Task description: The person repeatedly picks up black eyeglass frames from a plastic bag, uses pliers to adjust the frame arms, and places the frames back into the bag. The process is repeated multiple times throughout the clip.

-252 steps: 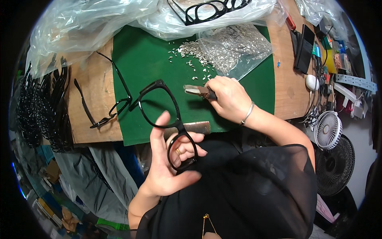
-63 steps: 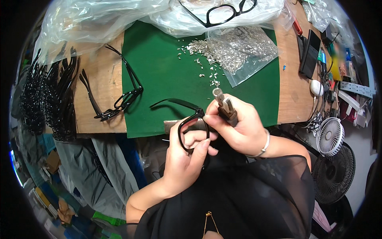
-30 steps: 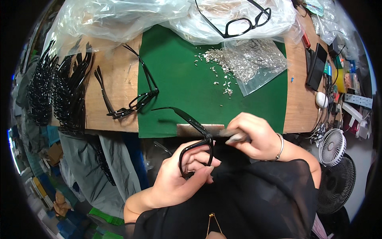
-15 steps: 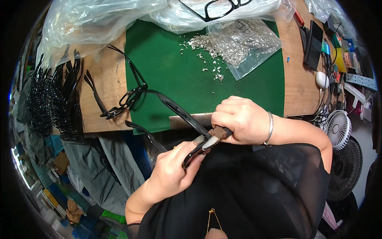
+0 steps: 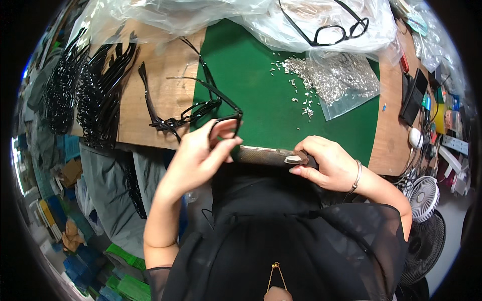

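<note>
My left hand [image 5: 203, 158] is closed round part of a black eyeglass frame [image 5: 238, 119], above the front edge of the green mat [image 5: 251, 95]. One thin arm of that frame points up and to the left; the fingers cover much of the rest. In my right hand [image 5: 326, 161] is a pair of worn, brownish pliers [image 5: 297, 158], their pale jaw tips pointing left. The pliers are apart from the frame. Just beyond my left hand, other black eyeglass frames [image 5: 163, 123] lie overlapping across the mat's left edge.
Small silvery pieces [image 5: 306, 80] spill from a clear bag [image 5: 344, 103] on the mat. Another black eyeglass frame [image 5: 329, 44] rests on plastic sheeting [image 5: 271, 27] at the back. Bunched black frames [image 5: 98, 95] lie left. Right are a phone [image 5: 413, 98], cables and a white fan [image 5: 423, 198].
My left hand has moved left and away from the pliers with an eyeglass frame. The pliers' jaws no longer touch that frame. The whole view has shifted somewhat.
</note>
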`<control>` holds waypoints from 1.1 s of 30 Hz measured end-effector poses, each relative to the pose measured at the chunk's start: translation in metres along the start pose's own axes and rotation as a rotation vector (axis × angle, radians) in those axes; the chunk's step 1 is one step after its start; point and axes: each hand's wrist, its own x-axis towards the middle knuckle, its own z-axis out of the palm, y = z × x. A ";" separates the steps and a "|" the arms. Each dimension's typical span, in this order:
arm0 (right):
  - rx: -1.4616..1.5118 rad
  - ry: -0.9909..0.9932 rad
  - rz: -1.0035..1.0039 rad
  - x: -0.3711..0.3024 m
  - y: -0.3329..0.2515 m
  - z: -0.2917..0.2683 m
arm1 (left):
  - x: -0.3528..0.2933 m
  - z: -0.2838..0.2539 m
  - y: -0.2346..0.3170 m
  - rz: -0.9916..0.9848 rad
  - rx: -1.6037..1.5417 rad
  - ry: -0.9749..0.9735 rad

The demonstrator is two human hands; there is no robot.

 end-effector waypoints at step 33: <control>-0.247 0.297 0.167 0.008 0.059 0.015 | 0.027 0.030 0.065 0.432 -0.697 -0.171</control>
